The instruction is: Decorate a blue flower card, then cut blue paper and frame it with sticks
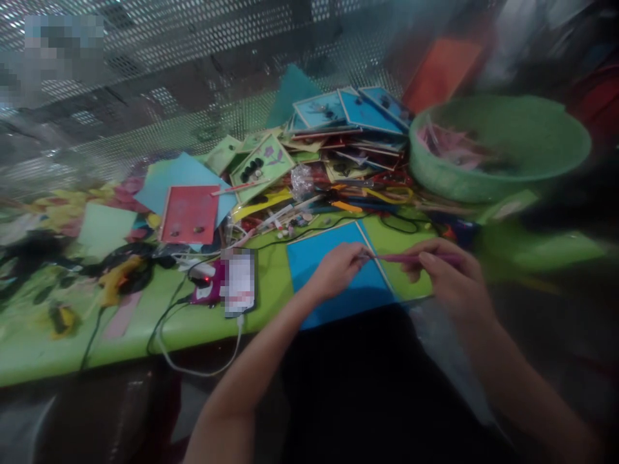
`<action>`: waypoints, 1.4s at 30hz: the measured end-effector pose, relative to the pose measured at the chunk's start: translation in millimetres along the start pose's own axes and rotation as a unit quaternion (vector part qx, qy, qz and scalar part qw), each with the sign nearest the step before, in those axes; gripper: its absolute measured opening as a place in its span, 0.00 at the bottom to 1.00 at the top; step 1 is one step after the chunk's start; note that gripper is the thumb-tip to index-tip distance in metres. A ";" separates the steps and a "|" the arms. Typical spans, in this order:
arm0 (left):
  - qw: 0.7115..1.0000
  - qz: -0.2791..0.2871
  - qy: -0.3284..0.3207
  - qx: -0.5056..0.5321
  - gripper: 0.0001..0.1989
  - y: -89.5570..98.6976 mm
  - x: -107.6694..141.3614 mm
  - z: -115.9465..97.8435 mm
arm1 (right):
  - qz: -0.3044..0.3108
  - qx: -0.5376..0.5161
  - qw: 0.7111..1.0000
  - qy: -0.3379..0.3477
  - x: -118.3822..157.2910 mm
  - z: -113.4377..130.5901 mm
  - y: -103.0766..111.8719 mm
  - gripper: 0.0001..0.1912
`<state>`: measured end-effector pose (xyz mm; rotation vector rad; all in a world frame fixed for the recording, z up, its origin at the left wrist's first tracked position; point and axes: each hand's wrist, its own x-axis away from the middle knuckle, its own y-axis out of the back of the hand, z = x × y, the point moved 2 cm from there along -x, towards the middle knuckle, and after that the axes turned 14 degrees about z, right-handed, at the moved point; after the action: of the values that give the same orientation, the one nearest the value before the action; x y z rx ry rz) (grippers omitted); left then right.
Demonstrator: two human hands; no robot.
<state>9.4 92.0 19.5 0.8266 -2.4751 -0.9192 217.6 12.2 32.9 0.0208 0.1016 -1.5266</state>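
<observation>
A slim pinkish-purple pen-like stick [401,258] lies level in my right hand [449,274], gripped between thumb and fingers with its thin end towards the left. My left hand [338,267] is closed in a pinch at that thin end. Whatever sits between its fingertips is too small and blurred to make out. Below both hands is a blue sheet [319,312] with pale strips along its left and right edges. It lies on the green table, and its front edge reaches my dark clothing.
A green basin [503,183] holding pinkish scraps stands at back right. Framed blue panels [370,119] are piled at the back. A red panel [188,216], a phone [239,283] on a white cable, and a yellow glue gun [118,280] are on the left.
</observation>
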 end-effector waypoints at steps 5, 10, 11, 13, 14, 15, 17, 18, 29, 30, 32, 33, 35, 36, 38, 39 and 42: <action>1.000 0.018 0.001 -0.010 0.10 -2.6 3.2 -6.1 | 0.037 0.008 0.999 0.007 -7.4 -7.2 -6.7 0.10; 0.998 0.037 0.016 -0.042 0.09 -5.7 3.2 -13.7 | 0.057 0.021 0.998 -0.006 -9.4 -12.7 -13.2 0.09; 0.998 0.040 0.020 -0.043 0.09 -6.8 3.4 -15.5 | 0.055 0.016 0.998 -0.004 -9.5 -13.2 -14.7 0.08; 0.998 0.045 0.024 -0.042 0.10 -9.3 4.6 -19.2 | 0.048 -0.003 0.999 0.006 -9.8 -14.2 -17.1 0.08; 0.998 0.046 0.025 -0.043 0.10 -10.3 5.4 -20.9 | 0.048 -0.016 0.999 0.013 -9.9 -14.8 -18.1 0.07; 0.998 0.047 0.025 -0.042 0.11 -11.2 6.3 -22.5 | 0.049 -0.030 0.998 0.021 -10.1 -15.5 -18.9 0.07; 0.998 0.045 0.026 -0.036 0.11 -12.5 8.1 -24.9 | 0.054 -0.055 0.997 0.032 -10.4 -17.0 -20.2 0.06; 0.998 0.043 0.026 -0.030 0.11 -13.0 8.9 -25.7 | 0.055 -0.061 0.996 0.033 -10.6 -17.7 -20.5 0.06; 0.996 0.057 0.014 0.072 0.08 -14.6 6.1 -11.7 | 0.076 0.017 0.997 0.003 -23.5 -20.4 -14.2 0.14; 0.995 0.059 0.012 0.084 0.08 -14.4 5.1 -9.9 | 0.073 0.018 0.997 0.003 -24.2 -21.7 -13.5 0.14; 0.993 0.066 0.011 0.100 0.06 -14.5 3.6 -7.9 | 0.073 0.011 0.997 0.002 -24.6 -24.2 -12.9 0.13; 0.992 0.070 0.013 0.103 0.06 -14.7 3.0 -7.8 | 0.074 0.003 0.997 0.002 -24.6 -25.0 -12.9 0.13; 0.992 0.077 0.019 0.100 0.05 -15.9 2.4 -9.0 | 0.072 -0.013 0.997 -0.001 -24.5 -25.4 -13.4 0.12; 0.992 0.079 0.023 0.096 0.06 -16.8 2.2 -10.1 | 0.067 -0.017 0.998 -0.003 -24.5 -25.0 -13.6 0.11; 0.993 0.078 0.026 0.088 0.06 -18.9 2.3 -13.0 | 0.059 -0.013 0.998 -0.010 -25.1 -23.4 -13.7 0.12; 0.993 0.077 0.026 0.085 0.07 -20.0 2.3 -14.5 | 0.059 -0.008 0.998 -0.015 -25.7 -22.5 -13.6 0.12; 0.994 0.075 0.022 0.077 0.08 -22.2 2.7 -18.6 | 0.068 -0.013 0.997 -0.025 -28.3 -20.4 -13.0 0.13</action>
<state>25.8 68.0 18.0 0.6886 -2.5532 -0.6576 202.4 41.4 15.4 -0.0310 0.0782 -1.3883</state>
